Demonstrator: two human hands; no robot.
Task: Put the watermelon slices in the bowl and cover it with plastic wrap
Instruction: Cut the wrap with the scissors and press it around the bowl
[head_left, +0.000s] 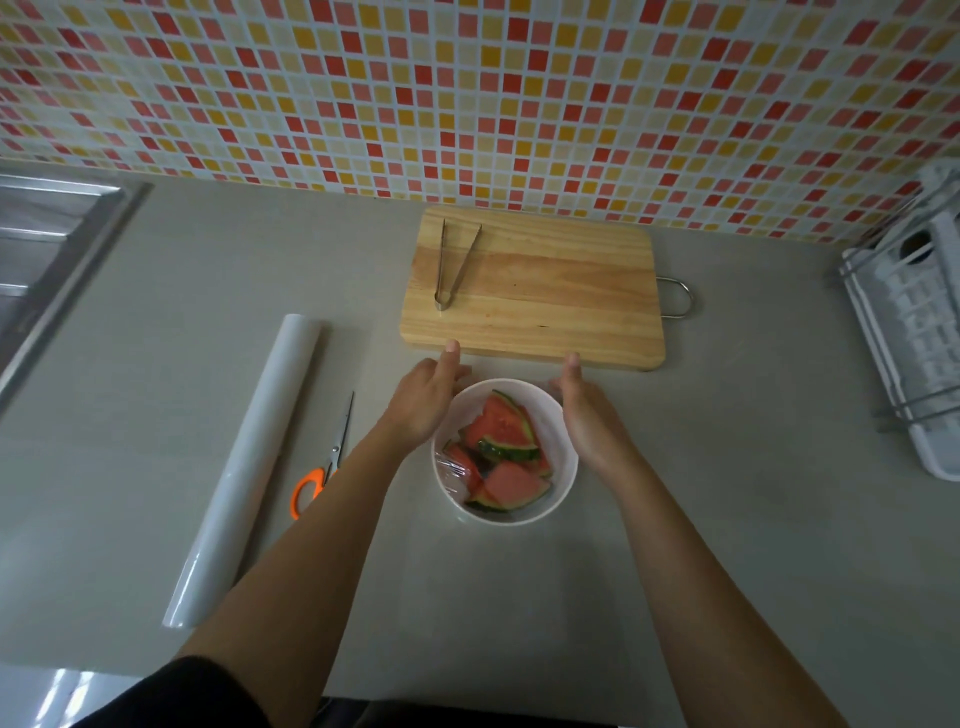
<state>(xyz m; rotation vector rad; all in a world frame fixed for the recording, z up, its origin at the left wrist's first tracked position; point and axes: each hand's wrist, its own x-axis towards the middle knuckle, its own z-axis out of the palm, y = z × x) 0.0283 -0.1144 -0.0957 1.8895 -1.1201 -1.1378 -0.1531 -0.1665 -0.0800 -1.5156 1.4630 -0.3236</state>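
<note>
Clear plastic wrap (453, 468) covers the watermelon slices (501, 430) in the bowl (567, 486). My left hand (423, 402) and right hand (587, 415) flank it, fingers straight. Next, I'd press the film down the sides.

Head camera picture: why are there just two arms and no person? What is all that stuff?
The camera sits on the person's head and looks down, so you see only their arms. The left hand and right hand lie flat against the sides of a white bowl, gripping nothing. In it are watermelon slices with clear wrap over them. On the grey counter lie the wrap roll, orange scissors and a wooden board with tongs on it.
</note>
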